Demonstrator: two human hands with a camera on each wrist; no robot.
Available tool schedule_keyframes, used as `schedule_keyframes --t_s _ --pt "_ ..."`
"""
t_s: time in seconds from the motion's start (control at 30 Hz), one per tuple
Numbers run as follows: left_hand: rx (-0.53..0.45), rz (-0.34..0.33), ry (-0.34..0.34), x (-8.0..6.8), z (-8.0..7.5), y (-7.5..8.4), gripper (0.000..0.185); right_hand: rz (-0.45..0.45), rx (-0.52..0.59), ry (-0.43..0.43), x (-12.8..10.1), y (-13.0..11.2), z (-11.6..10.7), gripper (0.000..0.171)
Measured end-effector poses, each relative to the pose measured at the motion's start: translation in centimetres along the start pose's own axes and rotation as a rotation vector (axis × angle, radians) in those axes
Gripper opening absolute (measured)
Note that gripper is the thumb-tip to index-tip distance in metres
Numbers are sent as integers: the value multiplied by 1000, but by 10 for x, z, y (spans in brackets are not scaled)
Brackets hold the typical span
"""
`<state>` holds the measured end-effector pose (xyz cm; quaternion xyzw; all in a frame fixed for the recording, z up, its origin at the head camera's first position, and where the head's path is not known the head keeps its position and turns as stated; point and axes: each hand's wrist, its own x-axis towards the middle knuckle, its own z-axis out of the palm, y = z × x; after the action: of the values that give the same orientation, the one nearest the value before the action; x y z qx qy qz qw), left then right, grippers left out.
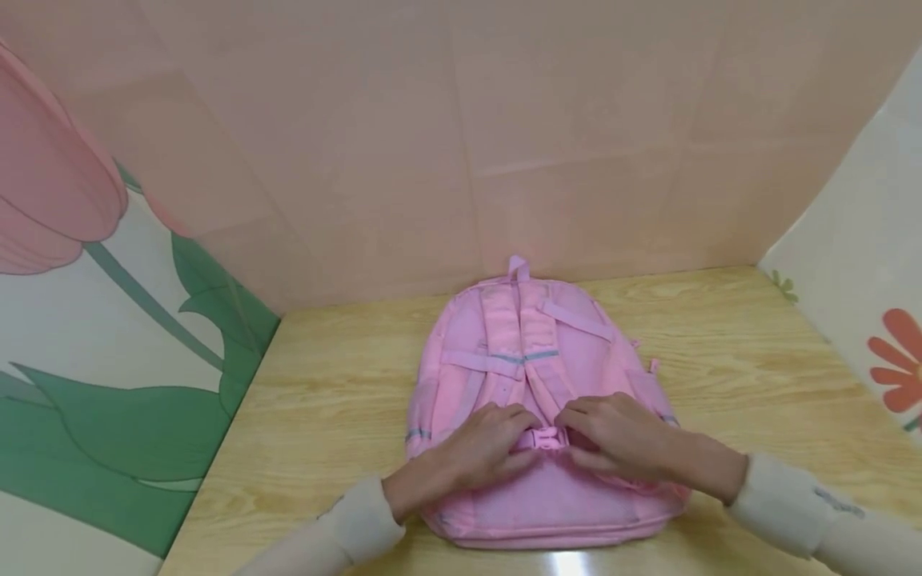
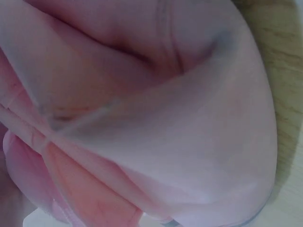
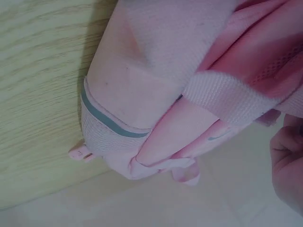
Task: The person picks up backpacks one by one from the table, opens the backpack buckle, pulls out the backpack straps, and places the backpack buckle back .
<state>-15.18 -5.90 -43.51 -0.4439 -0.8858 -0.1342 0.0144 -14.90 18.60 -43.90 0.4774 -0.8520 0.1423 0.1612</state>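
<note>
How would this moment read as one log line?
left hand: on buckle | right hand: on buckle | backpack: strap-side up on table

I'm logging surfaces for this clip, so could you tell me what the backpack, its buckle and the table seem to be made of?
Backpack: soft pink woven fabric, matte, creasing under the hands. Buckle: probably smooth pink plastic. Table: pale wood-grain top, possibly laminate.

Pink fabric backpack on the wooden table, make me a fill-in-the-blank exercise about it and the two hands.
1. The pink fabric backpack lies on the light ____ table.
2. Both hands meet at the pink plastic ____ near the backpack's lower end.
3. The left hand and the right hand both wear ____-coloured sleeves.
4. The backpack lies with its shoulder straps facing ____.

Missing words: wooden; buckle; cream; up
</note>
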Motion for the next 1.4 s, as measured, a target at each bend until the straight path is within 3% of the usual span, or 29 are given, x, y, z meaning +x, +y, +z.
schedule_keyframes --t_s 0.4,0.87,1.4 --pt "-40 33 123 -3 -1 0 25 24 101 15 0 3 -3 15" --pt "-92 16 184 -5 2 3 24 34 115 0 0 2 -5 14" --pt "-52 3 193 -5 3 5 21 36 100 1 1 0 -4 13"
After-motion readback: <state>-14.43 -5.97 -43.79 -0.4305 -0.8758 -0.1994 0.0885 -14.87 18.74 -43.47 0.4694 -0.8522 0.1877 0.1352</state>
